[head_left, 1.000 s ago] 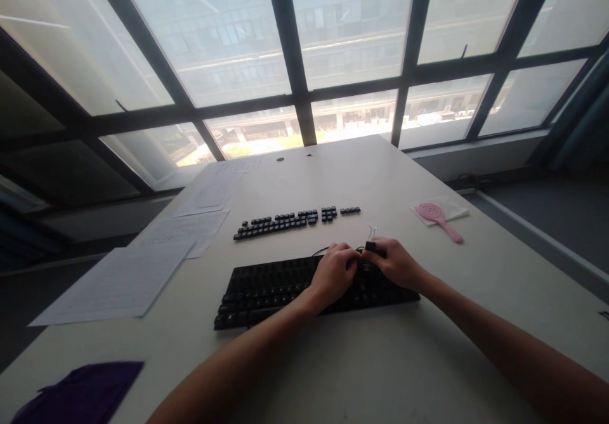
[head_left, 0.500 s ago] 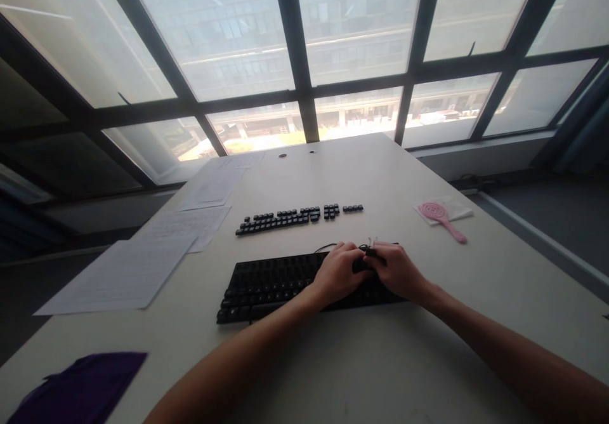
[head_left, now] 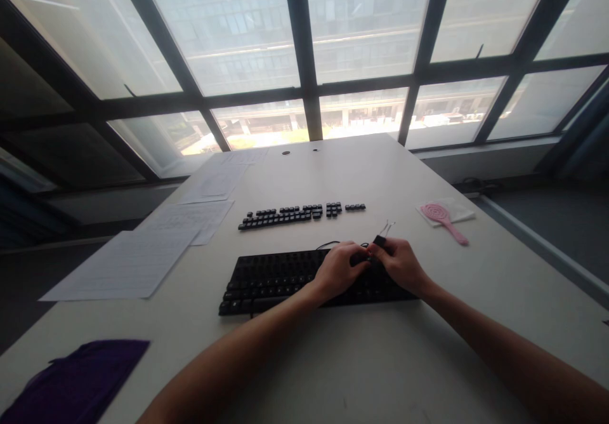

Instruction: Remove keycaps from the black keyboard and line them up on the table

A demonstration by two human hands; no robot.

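Note:
A black keyboard (head_left: 276, 278) lies on the white table, its right part partly hidden under my hands. My right hand (head_left: 398, 264) grips a small tool with a black handle (head_left: 379, 240) and thin wire prongs that point up and away from me. Over the keyboard, beside it, my left hand (head_left: 340, 268) has its fingers pressed together, nearly touching the right fingertips; whatever they hold is too small to name. Behind the keyboard, loose black keycaps (head_left: 276, 219) stand in rows.
Paper sheets (head_left: 118, 265) cover the table's left side. A purple cloth (head_left: 80, 379) lies at the near left. On the right, a pink hairbrush (head_left: 445, 221) rests partly on a white tissue (head_left: 459, 209). A black cable shows behind the keyboard. Windows stand beyond the table.
The tool in my right hand has tipped up, its prongs now clearer above the keyboard. Both hands stay close together. The whole view has shifted slightly.

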